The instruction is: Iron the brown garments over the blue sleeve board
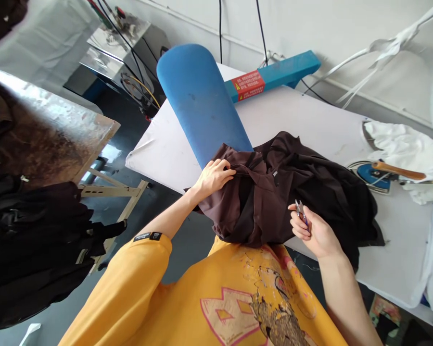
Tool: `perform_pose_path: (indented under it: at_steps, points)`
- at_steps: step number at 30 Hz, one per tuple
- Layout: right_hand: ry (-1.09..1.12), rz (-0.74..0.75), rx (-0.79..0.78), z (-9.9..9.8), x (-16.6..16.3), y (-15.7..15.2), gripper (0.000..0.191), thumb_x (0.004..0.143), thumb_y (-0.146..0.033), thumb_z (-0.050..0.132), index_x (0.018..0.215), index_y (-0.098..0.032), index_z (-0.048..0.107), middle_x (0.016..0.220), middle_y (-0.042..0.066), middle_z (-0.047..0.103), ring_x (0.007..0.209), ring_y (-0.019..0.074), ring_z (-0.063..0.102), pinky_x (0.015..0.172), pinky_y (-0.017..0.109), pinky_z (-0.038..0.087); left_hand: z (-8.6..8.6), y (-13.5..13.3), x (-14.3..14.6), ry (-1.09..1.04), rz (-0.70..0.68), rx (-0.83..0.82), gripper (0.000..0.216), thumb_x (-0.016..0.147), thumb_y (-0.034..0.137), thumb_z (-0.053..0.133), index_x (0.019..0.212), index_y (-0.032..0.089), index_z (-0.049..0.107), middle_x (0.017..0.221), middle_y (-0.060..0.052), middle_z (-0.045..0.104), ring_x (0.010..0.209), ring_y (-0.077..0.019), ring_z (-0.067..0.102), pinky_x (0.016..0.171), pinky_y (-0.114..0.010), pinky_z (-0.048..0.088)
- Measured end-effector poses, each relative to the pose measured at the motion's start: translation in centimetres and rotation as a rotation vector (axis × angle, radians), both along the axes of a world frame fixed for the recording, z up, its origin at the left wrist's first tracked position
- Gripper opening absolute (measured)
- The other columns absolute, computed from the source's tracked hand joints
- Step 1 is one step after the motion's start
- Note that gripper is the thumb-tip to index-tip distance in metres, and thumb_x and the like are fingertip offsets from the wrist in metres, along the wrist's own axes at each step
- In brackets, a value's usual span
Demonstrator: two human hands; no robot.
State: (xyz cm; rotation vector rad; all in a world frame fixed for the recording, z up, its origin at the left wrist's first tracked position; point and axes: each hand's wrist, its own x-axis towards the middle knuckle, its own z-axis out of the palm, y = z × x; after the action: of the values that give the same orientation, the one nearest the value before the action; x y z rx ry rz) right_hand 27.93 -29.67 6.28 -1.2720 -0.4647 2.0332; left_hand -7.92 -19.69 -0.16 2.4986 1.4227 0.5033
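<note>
The garment is dark brown, smooth-faced cloth, gathered in loose, irregular folds; a small dark tag shows on it. It lies across the near end of a padded blue board — long, with a rounded far end — and spreads right over the white table. The left hand lies on the garment's upper left part, fingers curled narrowly around a folded edge. The right hand is at the garment's near right part, holding small metal snips in curled fingers; contact with the cloth cannot be determined. An iron with a wooden handle sits farther right, near crumpled white fabric. At upper left, a box-shaped metal unit carries small items.
</note>
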Motion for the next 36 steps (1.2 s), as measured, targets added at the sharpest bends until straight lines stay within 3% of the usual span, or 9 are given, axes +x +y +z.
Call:
perform_pose_path:
  at_steps: [5, 9, 13, 21, 24, 27, 29, 33, 36]
  points:
    - [-0.013, 0.001, 0.009, 0.1, -0.2, 0.1, 0.03, 0.097, -0.044, 0.062, 0.107, -0.018, 0.072, 0.064, -0.006, 0.029, 0.051, 0.0061, 0.013, 0.042, 0.02, 0.012, -0.4, 1.0, -0.2, -0.119, -0.074, 0.026, 0.03, 0.106, 0.032, 0.046, 0.093, 0.024, 0.072, 0.097, -0.006, 0.071, 0.086, -0.0189, 0.062, 0.077, -0.037, 0.043]
    - [-0.017, 0.001, 0.016, 0.2, -0.5, 0.4, 0.03, 0.097, -0.045, 0.062, 0.108, -0.018, 0.072, 0.065, -0.006, 0.03, 0.051, 0.0062, 0.013, 0.042, 0.021, 0.012, 0.1, 0.2, -0.9, -0.249, 0.032, 0.035, 0.026, 0.107, 0.031, 0.046, 0.092, 0.022, 0.067, 0.095, -0.004, 0.072, 0.089, -0.017, 0.066, 0.082, -0.033, 0.046]
    - [-0.027, 0.012, 0.006, 0.1, -1.1, 0.7, 0.029, 0.097, -0.044, 0.062, 0.107, -0.018, 0.071, 0.065, -0.006, 0.03, 0.05, 0.0054, 0.014, 0.042, 0.02, 0.011, 0.5, -1.4, -1.5, -0.244, 0.138, 0.066, 0.023, 0.105, 0.03, 0.051, 0.087, 0.022, 0.063, 0.088, -0.003, 0.07, 0.081, -0.017, 0.065, 0.079, -0.034, 0.047]
    - [-0.079, 0.138, 0.005, 0.7, -4.1, 2.9, 0.033, 0.095, -0.046, 0.066, 0.11, -0.017, 0.069, 0.065, -0.006, 0.035, 0.049, 0.0037, 0.02, 0.044, 0.021, 0.012, 0.6, -5.0, 0.5, -0.433, 0.334, -0.074, 0.014, 0.102, 0.023, 0.053, 0.089, 0.023, 0.059, 0.085, 0.0, 0.065, 0.075, -0.0131, 0.063, 0.067, -0.025, 0.05]
    - [-0.105, 0.214, 0.034, 1.1, -5.7, 4.1, 0.036, 0.094, -0.049, 0.066, 0.11, -0.017, 0.069, 0.064, -0.006, 0.036, 0.048, 0.0033, 0.021, 0.044, 0.021, 0.012, 0.6, -5.7, 1.2, -0.409, 0.372, -0.066, 0.013, 0.102, 0.021, 0.051, 0.091, 0.022, 0.057, 0.097, -0.003, 0.07, 0.086, -0.0163, 0.068, 0.078, -0.03, 0.054]
    - [-0.146, 0.296, 0.062, 1.7, -7.3, 5.4, 0.037, 0.094, -0.051, 0.066, 0.109, -0.018, 0.069, 0.065, -0.006, 0.036, 0.048, 0.0038, 0.022, 0.044, 0.021, 0.011, 0.6, -5.9, 1.8, -0.353, 0.361, -0.052, 0.012, 0.102, 0.017, 0.049, 0.092, 0.022, 0.055, 0.127, -0.011, 0.069, 0.115, -0.023, 0.067, 0.098, -0.042, 0.053]
    - [-0.17, 0.348, 0.093, 2.0, -8.3, 6.2, 0.037, 0.094, -0.052, 0.065, 0.108, -0.018, 0.069, 0.065, -0.006, 0.037, 0.049, 0.0046, 0.022, 0.043, 0.021, 0.012, 0.7, -5.7, 1.9, -0.355, 0.354, -0.072, 0.012, 0.101, 0.015, 0.049, 0.091, 0.022, 0.054, 0.136, -0.013, 0.066, 0.125, -0.0247, 0.064, 0.105, -0.046, 0.051]
    - [-0.318, 0.448, 0.221, 2.2, -10.3, 8.2, 0.041, 0.092, -0.054, 0.064, 0.113, -0.019, 0.069, 0.065, -0.005, 0.04, 0.049, 0.0061, 0.025, 0.043, 0.021, 0.017, 0.8, -4.5, 1.5, -0.506, 0.419, -0.124, 0.012, 0.102, 0.017, 0.048, 0.093, 0.023, 0.052, 0.133, -0.01, 0.069, 0.123, -0.0219, 0.066, 0.103, -0.043, 0.053]
    - [-0.641, 0.511, 0.497, 1.5, -12.5, 9.9, 0.037, 0.089, -0.047, 0.069, 0.116, -0.021, 0.069, 0.08, 0.001, 0.061, 0.058, 0.0101, 0.047, 0.053, 0.024, 0.039, 1.0, -3.2, 1.1, -0.629, 0.491, -0.176, 0.009, 0.104, 0.021, 0.047, 0.097, 0.023, 0.053, 0.122, -0.007, 0.073, 0.107, -0.0183, 0.072, 0.093, -0.036, 0.057]
